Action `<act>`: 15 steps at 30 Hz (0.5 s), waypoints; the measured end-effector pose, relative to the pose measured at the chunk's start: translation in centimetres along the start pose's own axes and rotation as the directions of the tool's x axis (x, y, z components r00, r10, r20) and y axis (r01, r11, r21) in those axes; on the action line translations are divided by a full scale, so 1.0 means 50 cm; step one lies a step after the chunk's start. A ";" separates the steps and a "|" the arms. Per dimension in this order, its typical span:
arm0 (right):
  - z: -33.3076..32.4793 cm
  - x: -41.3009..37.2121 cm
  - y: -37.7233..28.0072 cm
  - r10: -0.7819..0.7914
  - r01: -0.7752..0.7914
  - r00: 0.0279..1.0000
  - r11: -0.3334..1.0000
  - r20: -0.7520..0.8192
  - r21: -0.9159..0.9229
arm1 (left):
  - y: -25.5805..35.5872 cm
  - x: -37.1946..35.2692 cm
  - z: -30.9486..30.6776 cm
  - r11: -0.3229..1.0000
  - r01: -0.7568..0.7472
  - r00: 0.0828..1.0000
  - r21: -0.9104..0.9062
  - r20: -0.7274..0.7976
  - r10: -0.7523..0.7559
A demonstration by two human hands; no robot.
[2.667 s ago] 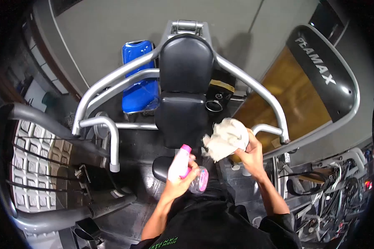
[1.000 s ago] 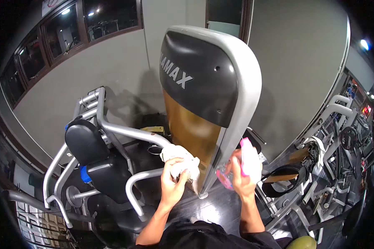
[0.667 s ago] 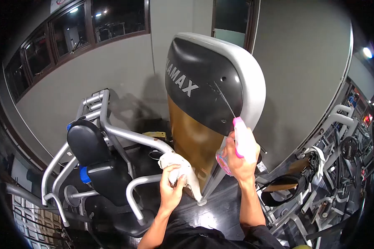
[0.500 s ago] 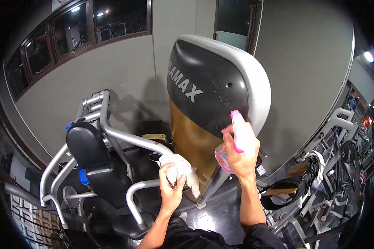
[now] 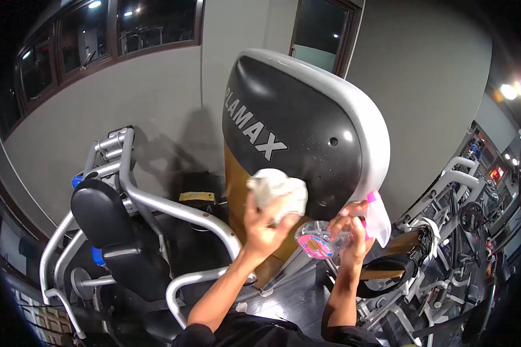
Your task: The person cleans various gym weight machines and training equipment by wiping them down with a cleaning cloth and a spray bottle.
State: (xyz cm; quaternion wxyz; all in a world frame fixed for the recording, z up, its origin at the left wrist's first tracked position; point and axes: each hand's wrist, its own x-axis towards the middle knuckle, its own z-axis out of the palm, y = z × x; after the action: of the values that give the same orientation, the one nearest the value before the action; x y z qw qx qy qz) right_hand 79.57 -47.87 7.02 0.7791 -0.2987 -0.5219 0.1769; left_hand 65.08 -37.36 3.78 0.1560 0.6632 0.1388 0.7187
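My left hand (image 5: pixel 264 231) is raised and grips a crumpled white cloth (image 5: pixel 278 192), held against the lower part of the dark shroud panel (image 5: pixel 289 115) of a gym machine marked "AMAX". My right hand (image 5: pixel 353 234) holds a clear spray bottle (image 5: pixel 324 240) with a pink trigger head (image 5: pixel 376 217), tilted sideways just to the right of the cloth and below the panel's grey rim (image 5: pixel 364 121). Small droplets speckle the dark panel near the cloth.
A black padded seat and backrest (image 5: pixel 101 222) with grey tube arms (image 5: pixel 179 211) stand at the left. A brown translucent cover (image 5: pixel 237 191) sits under the dark panel. More gym machines (image 5: pixel 457 231) crowd the right side. Grey walls and dark windows (image 5: pixel 98 34) lie behind.
My left hand has lifted the cloth from beside the tube arm up onto the dark panel. My right hand has lowered the spray bottle and tipped it sideways.
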 end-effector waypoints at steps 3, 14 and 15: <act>-0.012 -0.009 0.008 0.033 -0.029 0.999 0.991 -0.031 0.128 | -0.014 0.031 0.065 0.955 -0.294 0.946 0.041 0.156 0.285; 0.005 -0.023 0.014 0.025 -0.029 0.995 0.999 -0.097 -0.041 | -0.070 0.286 0.114 0.980 -0.170 0.985 0.099 -0.008 0.171; 0.002 -0.024 0.014 0.031 -0.036 0.998 0.996 -0.063 -0.083 | -0.063 0.277 0.110 0.963 -0.244 0.969 0.113 -0.003 0.246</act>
State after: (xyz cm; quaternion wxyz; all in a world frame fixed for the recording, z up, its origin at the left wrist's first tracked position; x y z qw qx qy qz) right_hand 79.02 -47.98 5.75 0.7786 -0.3454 -0.4993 0.1585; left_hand 69.72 -28.86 15.58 0.0273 0.6768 0.0972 0.7292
